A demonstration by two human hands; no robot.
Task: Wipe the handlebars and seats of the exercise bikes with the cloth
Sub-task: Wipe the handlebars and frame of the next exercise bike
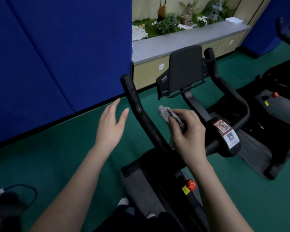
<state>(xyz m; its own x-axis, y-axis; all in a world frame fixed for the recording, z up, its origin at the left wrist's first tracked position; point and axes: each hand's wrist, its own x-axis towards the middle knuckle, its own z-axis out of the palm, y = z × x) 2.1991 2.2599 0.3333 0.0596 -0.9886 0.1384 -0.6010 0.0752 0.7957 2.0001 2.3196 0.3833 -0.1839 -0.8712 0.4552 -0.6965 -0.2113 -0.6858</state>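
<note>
Where the cloth lies: the grey cloth (164, 113) is bunched in the right hand (187, 131), between the two handlebar arms and just right of the left bar's lower stretch. One end pokes out past the fingers toward the screen mount.
Right hand: fingers and thumb curl round the cloth, back of the hand up, near the stem. I cannot tell whether the cloth touches any bar.
Left hand: the left hand (111, 124) is spread wide with fingers straight and thumb apart, holding nothing. It hovers just left of the left bar, clear of it.
Left bar: the left bar (137, 108) is black, rises away from the person, and is flecked with small pale specks on its upper part.
Right bar: the right bar (231, 91) is black and loops round from the stem up to a tip beside the screen mount.
Screen mount: the screen mount (185, 71) is a dark flat panel, tilted, on a post.
Stem: the stem (224, 144) is a black block bearing two code stickers (222, 125), the upper one red-edged.
Knob: the knob (190, 184) is red and sits low on the frame, with a yellow label just beside it.
Second bike: the second bike (274, 104) stands well apart on the right.
Room: a green floor (57, 156), a blue padded wall (57, 56) on the left, a grey-topped cabinet (151, 74) beyond, and plants (167, 22) behind it.
Feet: pale shoes (123, 202) show at the bottom edge, beside the frame.
</note>
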